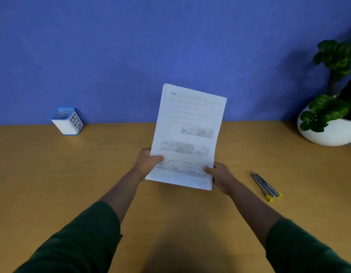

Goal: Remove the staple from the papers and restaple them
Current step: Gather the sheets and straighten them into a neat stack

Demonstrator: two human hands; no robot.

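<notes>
Papers point(188, 133) printed with faint text, raised off desk point(72, 174).

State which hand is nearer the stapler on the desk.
Right. The right hand grips the papers' lower right corner, just left of the stapler. The left hand holds the opposite edge, farther away.

White printed papers point(188, 134) stand raised above the desk, slightly tilted; a metal, yellow-tipped stapler point(266, 187) lies right.

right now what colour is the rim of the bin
Blue, on the white bin; head view.
</notes>
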